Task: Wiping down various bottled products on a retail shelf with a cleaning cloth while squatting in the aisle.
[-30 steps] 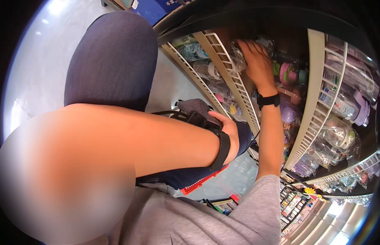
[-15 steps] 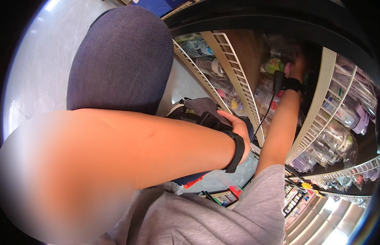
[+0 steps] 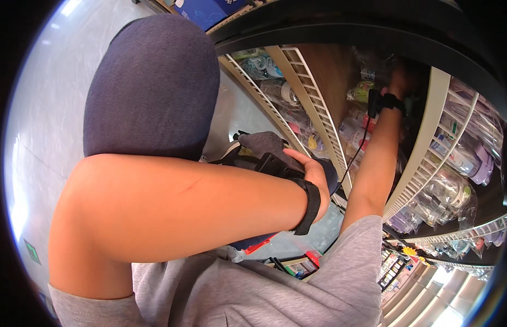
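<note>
Reaching deeper than a moment ago: right hand (image 3: 399, 82) now far back in the dark shelf bay (image 3: 330, 71) at one o'clock, among wrapped bottles (image 3: 360, 91), grip hidden in shadow, so hold or no hold cannot be told. Left hand (image 3: 313, 175) at centre, fingers curled over a black strapped device (image 3: 272, 163) against the knee (image 3: 150, 87), seemingly for steadiness. White wire shelf edges (image 3: 313, 103) flanking the bay at twelve and three o'clock.

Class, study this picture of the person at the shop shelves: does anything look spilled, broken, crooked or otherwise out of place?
Nothing stands out. The wrapped bottles sit packed on the white wire shelves. The right hand reaches deep into a dark shelf, and the left hand rests by the knee. No spill or damage shows.
</note>
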The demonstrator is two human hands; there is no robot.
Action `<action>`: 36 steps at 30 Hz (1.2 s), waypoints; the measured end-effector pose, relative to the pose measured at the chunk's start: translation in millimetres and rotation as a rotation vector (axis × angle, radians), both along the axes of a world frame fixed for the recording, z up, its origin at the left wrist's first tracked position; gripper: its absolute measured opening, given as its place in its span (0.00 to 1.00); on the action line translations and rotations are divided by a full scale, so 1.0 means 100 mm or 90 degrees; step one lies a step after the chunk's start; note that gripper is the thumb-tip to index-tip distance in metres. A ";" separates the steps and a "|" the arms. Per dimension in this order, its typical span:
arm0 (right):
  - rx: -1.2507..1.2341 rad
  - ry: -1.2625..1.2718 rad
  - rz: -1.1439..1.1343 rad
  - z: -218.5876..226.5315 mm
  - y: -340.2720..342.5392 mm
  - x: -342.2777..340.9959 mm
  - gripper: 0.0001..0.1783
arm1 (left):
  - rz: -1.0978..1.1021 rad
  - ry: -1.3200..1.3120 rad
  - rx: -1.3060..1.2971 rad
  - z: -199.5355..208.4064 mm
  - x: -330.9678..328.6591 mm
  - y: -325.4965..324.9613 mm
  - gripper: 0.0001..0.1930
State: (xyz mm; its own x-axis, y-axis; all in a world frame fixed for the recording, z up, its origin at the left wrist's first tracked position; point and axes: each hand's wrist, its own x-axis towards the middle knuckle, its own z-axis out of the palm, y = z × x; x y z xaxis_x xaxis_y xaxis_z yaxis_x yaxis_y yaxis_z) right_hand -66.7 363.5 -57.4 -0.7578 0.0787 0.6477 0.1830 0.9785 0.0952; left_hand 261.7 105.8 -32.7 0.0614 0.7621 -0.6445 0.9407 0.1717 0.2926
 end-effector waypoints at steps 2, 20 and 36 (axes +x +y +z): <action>0.197 -0.093 0.092 0.09 -0.04 0.14 0.25 | 0.017 -0.008 0.028 0.01 -0.02 -0.02 0.22; 0.344 -0.119 0.174 0.26 -0.19 0.34 0.22 | 0.033 -0.016 0.050 0.01 -0.01 -0.02 0.24; 0.544 -0.117 0.056 0.16 -0.61 0.93 0.32 | -0.023 -0.012 0.020 0.08 -0.07 -0.06 0.27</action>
